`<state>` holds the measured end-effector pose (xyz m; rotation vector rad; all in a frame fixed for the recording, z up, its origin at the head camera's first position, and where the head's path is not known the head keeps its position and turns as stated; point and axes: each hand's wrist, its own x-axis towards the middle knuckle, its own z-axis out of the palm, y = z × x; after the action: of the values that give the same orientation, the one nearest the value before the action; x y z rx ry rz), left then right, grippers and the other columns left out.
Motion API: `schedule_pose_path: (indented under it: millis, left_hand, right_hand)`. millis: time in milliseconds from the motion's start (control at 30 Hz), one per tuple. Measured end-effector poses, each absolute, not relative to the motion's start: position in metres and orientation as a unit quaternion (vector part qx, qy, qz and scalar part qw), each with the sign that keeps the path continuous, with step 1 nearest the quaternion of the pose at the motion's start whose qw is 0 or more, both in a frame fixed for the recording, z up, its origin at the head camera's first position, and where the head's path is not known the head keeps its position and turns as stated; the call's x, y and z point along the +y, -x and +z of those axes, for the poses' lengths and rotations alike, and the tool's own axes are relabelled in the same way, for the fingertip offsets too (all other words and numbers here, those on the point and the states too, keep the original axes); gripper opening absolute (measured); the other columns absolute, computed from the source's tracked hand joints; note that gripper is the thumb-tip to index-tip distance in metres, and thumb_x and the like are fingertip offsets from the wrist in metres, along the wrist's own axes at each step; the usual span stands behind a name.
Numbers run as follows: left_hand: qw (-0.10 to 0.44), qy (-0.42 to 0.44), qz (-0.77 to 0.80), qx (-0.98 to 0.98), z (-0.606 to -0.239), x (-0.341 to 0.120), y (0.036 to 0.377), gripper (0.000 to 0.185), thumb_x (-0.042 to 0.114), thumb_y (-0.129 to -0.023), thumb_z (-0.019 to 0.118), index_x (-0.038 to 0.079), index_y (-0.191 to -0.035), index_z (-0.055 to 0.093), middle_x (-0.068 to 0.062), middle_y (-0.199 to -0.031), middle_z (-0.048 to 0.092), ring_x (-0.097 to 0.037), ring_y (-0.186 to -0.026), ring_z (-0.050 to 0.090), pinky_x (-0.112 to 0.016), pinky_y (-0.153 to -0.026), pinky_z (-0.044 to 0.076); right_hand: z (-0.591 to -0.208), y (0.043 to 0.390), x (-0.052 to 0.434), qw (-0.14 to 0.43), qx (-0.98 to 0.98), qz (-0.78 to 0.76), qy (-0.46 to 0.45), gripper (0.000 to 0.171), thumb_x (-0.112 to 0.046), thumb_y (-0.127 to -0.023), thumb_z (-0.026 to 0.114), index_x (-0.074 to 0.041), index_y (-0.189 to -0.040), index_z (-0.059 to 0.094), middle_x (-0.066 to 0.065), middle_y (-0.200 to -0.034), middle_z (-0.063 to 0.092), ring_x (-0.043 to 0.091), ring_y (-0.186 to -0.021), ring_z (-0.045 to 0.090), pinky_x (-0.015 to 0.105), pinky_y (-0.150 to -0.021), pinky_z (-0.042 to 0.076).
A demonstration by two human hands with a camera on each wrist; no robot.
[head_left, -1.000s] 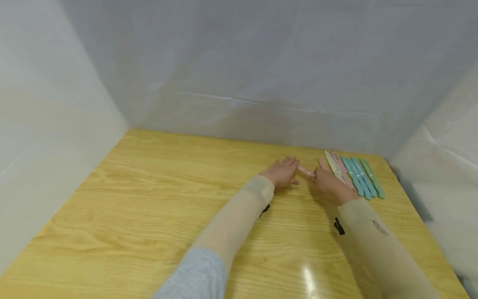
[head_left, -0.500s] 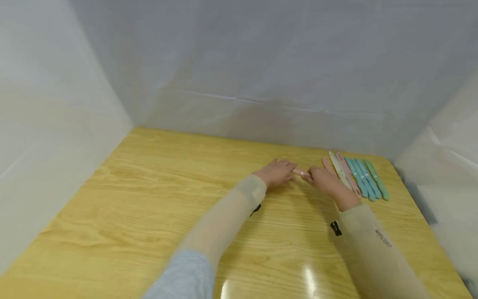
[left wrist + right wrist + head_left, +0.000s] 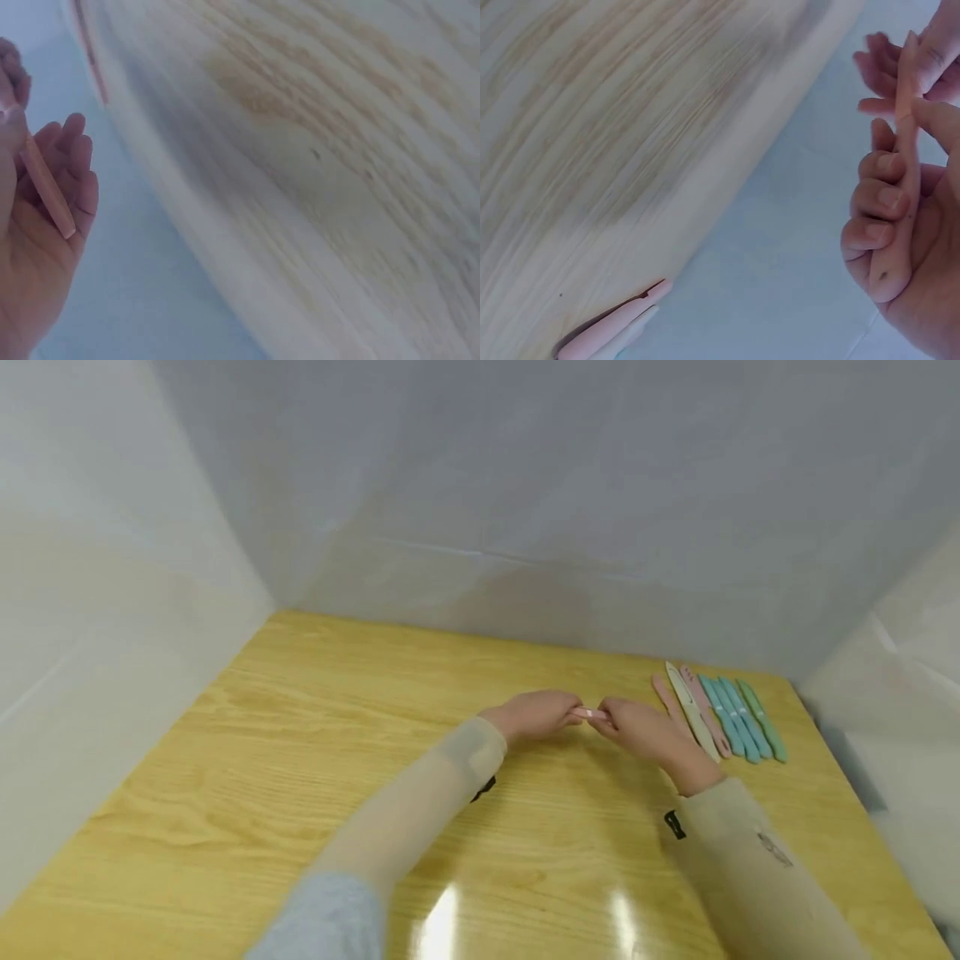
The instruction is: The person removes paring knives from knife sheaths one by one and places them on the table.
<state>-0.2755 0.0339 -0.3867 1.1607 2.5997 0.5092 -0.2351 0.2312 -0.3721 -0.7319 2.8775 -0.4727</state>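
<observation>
A slim pink knife (image 3: 588,713) with a straight, sheath-like front section is held between both hands, above the far right of the table. My right hand (image 3: 648,731) grips its rounded handle (image 3: 894,259), fingers curled round it and thumb along the upper part. My left hand (image 3: 534,714) holds the other end; in the left wrist view the thumb presses on the pink section (image 3: 49,187), whose blunt tip lies against the palm and loosely curled fingers. In the right wrist view the left hand (image 3: 934,64) overlaps the knife's upper end.
To the right lies a row of knives: a pink one (image 3: 670,700), a cream one (image 3: 692,710), a pink one with holes (image 3: 705,706), several teal ones (image 3: 731,714) and a green one (image 3: 763,722). Pale sheeting (image 3: 480,485) rises behind the wooden table (image 3: 300,735).
My left hand has gone from flat, spread fingers to curling round the pink knife's end. Both hands have drawn slightly nearer each other and the right has moved left from the row.
</observation>
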Motion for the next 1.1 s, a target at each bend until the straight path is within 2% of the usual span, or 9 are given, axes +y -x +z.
schedule_pose_path:
  millis: [233,500,667,833,967,1100]
  left_hand:
    - [0.14,-0.374,0.211,0.892,-0.38,0.013,0.264,0.035,0.035,-0.105,0.036,0.01,-0.117,0.058,-0.006,-0.107,0.066,-0.011,-0.084,0.054,-0.028,-0.081,0.046]
    - [0.161,-0.328,0.228,0.903,-0.382,-0.005,0.25,0.036,0.036,-0.105,0.039,0.009,-0.121,0.056,-0.004,-0.11,0.063,-0.012,-0.088,0.055,-0.029,-0.083,0.047]
    - [0.139,-0.328,0.225,0.907,-0.38,-0.009,0.244,0.037,0.037,-0.105,0.037,0.01,-0.119,0.056,-0.002,-0.106,0.062,-0.012,-0.086,0.054,-0.029,-0.08,0.047]
    - [0.111,-0.327,0.22,0.912,-0.38,-0.011,0.239,0.037,0.039,-0.104,0.036,0.01,-0.115,0.056,-0.002,-0.106,0.061,-0.013,-0.09,0.056,-0.03,-0.084,0.048]
    - [0.103,-0.32,0.22,0.916,-0.382,-0.013,0.236,0.039,0.04,-0.104,0.036,0.01,-0.116,0.057,-0.002,-0.108,0.062,-0.013,-0.094,0.057,-0.031,-0.087,0.048]
    - [0.102,-0.318,0.22,0.917,-0.382,-0.016,0.233,0.042,0.041,-0.104,0.034,0.009,-0.117,0.057,-0.003,-0.11,0.062,-0.013,-0.094,0.057,-0.031,-0.087,0.048]
  right_hand:
    - [-0.371,0.231,0.214,0.03,0.954,-0.129,0.269,0.029,-0.028,-0.101,0.053,-0.001,-0.103,0.061,0.004,-0.081,0.064,0.009,-0.058,0.052,0.027,-0.056,0.044]
    - [-0.376,0.226,0.2,0.016,0.951,-0.114,0.288,0.028,-0.03,-0.1,0.054,-0.004,-0.102,0.062,0.0,-0.078,0.061,0.008,-0.058,0.048,0.025,-0.056,0.041]
    - [-0.379,0.222,0.196,-0.031,0.95,-0.104,0.292,0.027,-0.033,-0.099,0.055,-0.006,-0.098,0.063,-0.001,-0.076,0.061,0.006,-0.054,0.045,0.025,-0.053,0.039]
    - [-0.379,0.219,0.193,-0.061,0.951,-0.097,0.287,0.028,-0.035,-0.097,0.058,-0.008,-0.097,0.064,0.0,-0.077,0.062,0.006,-0.055,0.047,0.026,-0.054,0.04]
    - [-0.379,0.216,0.19,-0.081,0.949,-0.088,0.293,0.028,-0.036,-0.096,0.06,-0.008,-0.096,0.066,0.0,-0.079,0.065,0.006,-0.057,0.051,0.027,-0.055,0.044]
    - [-0.381,0.213,0.187,-0.112,0.943,-0.086,0.301,0.024,-0.034,-0.094,0.063,-0.01,-0.095,0.066,-0.001,-0.078,0.065,0.006,-0.057,0.049,0.026,-0.054,0.043]
